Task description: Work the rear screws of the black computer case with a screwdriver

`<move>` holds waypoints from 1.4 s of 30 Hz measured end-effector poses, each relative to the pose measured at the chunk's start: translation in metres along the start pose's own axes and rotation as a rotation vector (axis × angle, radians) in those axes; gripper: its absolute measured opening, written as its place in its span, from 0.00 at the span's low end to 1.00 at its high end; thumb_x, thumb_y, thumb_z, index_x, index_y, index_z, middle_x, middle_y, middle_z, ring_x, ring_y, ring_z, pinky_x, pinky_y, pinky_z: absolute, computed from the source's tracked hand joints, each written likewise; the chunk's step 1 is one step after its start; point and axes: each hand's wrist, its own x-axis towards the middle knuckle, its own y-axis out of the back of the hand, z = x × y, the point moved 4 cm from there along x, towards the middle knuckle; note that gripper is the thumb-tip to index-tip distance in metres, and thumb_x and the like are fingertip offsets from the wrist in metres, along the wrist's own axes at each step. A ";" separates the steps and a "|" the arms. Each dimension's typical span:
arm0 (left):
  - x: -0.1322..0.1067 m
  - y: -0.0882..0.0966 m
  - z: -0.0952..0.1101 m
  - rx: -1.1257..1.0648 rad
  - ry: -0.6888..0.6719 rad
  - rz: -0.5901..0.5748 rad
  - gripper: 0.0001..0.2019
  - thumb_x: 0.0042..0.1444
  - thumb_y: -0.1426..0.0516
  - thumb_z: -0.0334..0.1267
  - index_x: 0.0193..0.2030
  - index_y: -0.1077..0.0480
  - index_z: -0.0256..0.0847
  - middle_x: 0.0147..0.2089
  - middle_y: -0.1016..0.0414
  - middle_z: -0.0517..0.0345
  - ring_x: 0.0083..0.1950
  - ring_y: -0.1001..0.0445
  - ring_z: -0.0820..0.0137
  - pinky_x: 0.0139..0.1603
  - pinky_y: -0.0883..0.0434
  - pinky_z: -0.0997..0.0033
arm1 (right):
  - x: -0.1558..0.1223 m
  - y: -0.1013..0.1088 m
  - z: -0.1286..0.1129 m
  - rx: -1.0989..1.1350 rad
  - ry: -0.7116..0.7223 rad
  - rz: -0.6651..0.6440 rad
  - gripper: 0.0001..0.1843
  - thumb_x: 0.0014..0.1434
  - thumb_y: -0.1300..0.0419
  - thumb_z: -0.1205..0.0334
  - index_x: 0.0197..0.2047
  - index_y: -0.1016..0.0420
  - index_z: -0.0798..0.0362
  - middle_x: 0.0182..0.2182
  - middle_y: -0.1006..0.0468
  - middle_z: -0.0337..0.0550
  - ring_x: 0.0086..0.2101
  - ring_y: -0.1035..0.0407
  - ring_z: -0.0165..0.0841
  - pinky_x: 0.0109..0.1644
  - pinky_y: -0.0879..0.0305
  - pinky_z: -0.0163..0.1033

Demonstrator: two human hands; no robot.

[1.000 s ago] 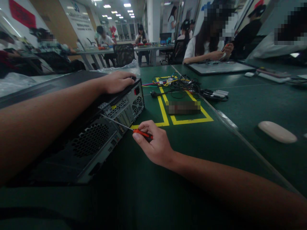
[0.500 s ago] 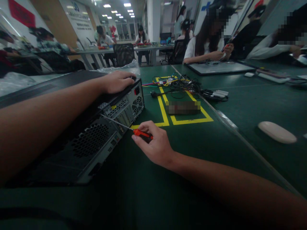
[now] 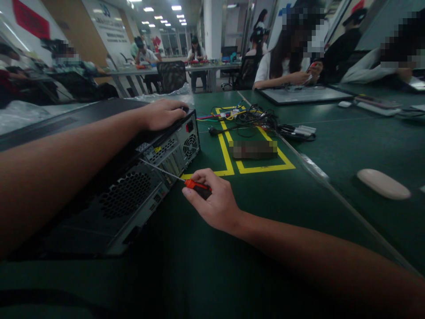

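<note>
A black desktop computer case [image 3: 99,104] lies on its side at the left, its rear panel with a fan grille and ports turned towards the right. Across its top rests my left hand [image 3: 165,114], fingers stretched out flat near the far rear edge. My right hand [image 3: 215,200] is closed around the red and black handle of a screwdriver [image 3: 198,187]. The thin metal shaft points up and left, and its tip meets the rear panel near the case's upper edge. Whether a screw sits under the tip I cannot make out.
Bundled black cables [image 3: 255,116] and a blurred dark block [image 3: 255,150] lie by yellow tape lines [image 3: 265,169] on the green table [image 3: 285,248]. A pale oval case [image 3: 383,183] is at the right. Co-workers sit across the table, one beside a flat panel [image 3: 305,94].
The screwdriver handle looks slightly turned in my right hand, with its tip at the same spot. My left hand stays on the case.
</note>
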 end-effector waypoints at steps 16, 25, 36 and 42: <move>-0.009 0.005 0.015 0.038 -0.003 -0.051 0.42 0.75 0.57 0.53 0.83 0.32 0.25 0.85 0.31 0.35 0.83 0.31 0.50 0.87 0.40 0.52 | 0.000 -0.001 0.002 0.026 -0.047 -0.015 0.11 0.75 0.33 0.49 0.47 0.20 0.48 0.37 0.16 0.40 0.34 0.24 0.34 0.41 0.28 0.41; -0.011 0.006 0.017 0.026 -0.011 -0.027 0.41 0.75 0.56 0.53 0.82 0.30 0.25 0.83 0.28 0.36 0.81 0.29 0.49 0.86 0.37 0.49 | -0.001 -0.001 0.001 0.009 -0.045 -0.035 0.14 0.69 0.27 0.49 0.49 0.25 0.45 0.37 0.16 0.36 0.33 0.23 0.34 0.42 0.27 0.41; -0.012 0.005 0.015 0.034 -0.025 -0.025 0.40 0.77 0.57 0.54 0.82 0.30 0.27 0.84 0.28 0.40 0.80 0.28 0.53 0.86 0.37 0.52 | -0.001 -0.003 0.006 0.016 -0.034 -0.025 0.10 0.72 0.29 0.53 0.49 0.24 0.45 0.39 0.14 0.38 0.36 0.21 0.35 0.43 0.26 0.41; -0.013 0.006 0.017 0.032 -0.016 -0.032 0.39 0.76 0.56 0.52 0.82 0.30 0.28 0.84 0.28 0.40 0.81 0.29 0.49 0.86 0.36 0.47 | -0.001 -0.003 0.005 0.021 -0.048 -0.027 0.10 0.72 0.29 0.53 0.49 0.24 0.45 0.39 0.15 0.38 0.36 0.21 0.35 0.44 0.25 0.41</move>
